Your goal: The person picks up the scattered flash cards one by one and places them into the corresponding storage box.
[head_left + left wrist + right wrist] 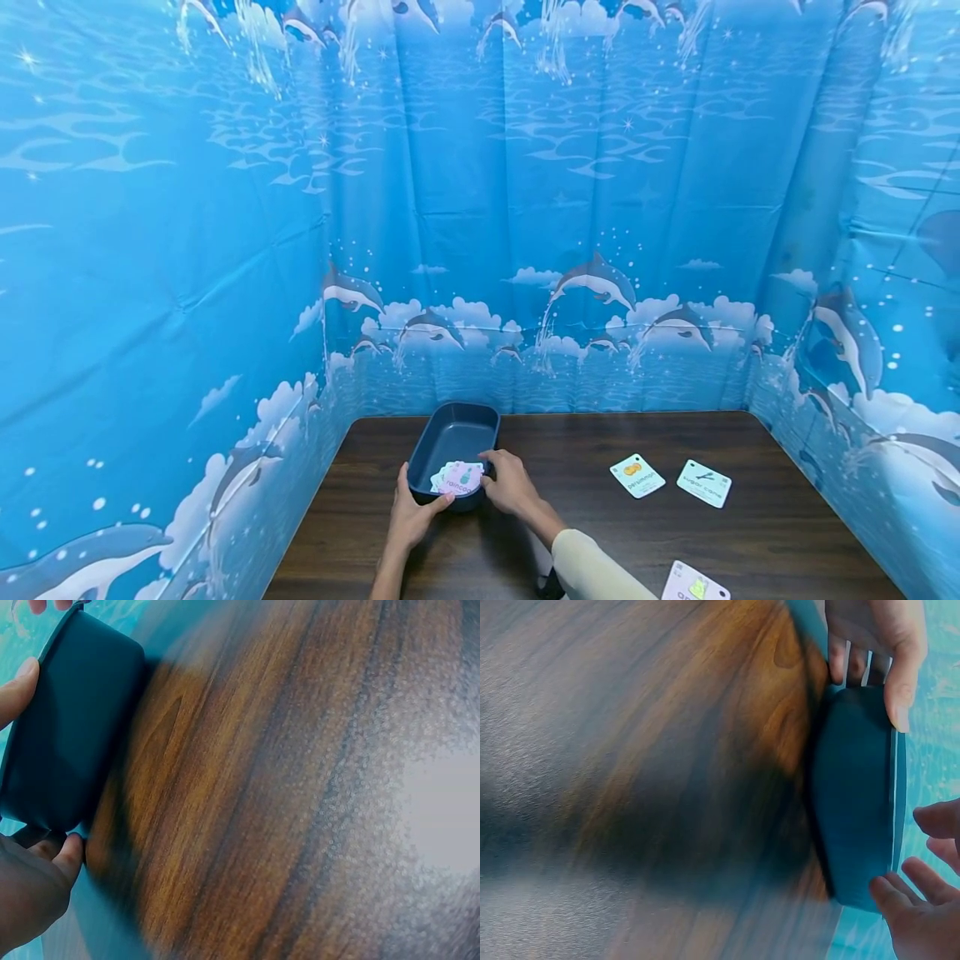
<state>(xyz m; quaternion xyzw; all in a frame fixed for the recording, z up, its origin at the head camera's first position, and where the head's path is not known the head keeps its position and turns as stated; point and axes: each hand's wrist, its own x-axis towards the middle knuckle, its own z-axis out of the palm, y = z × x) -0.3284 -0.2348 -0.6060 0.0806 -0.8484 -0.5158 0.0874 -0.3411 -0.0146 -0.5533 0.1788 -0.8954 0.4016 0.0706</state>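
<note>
A dark blue storage box [459, 437] stands on the table toward its left side, several flashcards overlapping in its near end. The top flashcard [459, 477] is pink and reads "raincoat", its last letters hidden. At the box's near left corner, my left hand [411, 518] grips it, thumb at the near rim and fingers along the outer side. My right hand [513, 486] holds the right rim near that end, close beside the flashcards. The right wrist view shows the left hand's fingers [859, 664] reaching under the box and its thumb over the rim.
On the brown wooden table [570, 450] to the right lie a persimmon flashcard [637, 476] and a sugar cane flashcard [704, 483]. Another flashcard [694, 583], with a green picture, is cut off by the bottom edge. A blue dolphin curtain [570, 208] surrounds the table.
</note>
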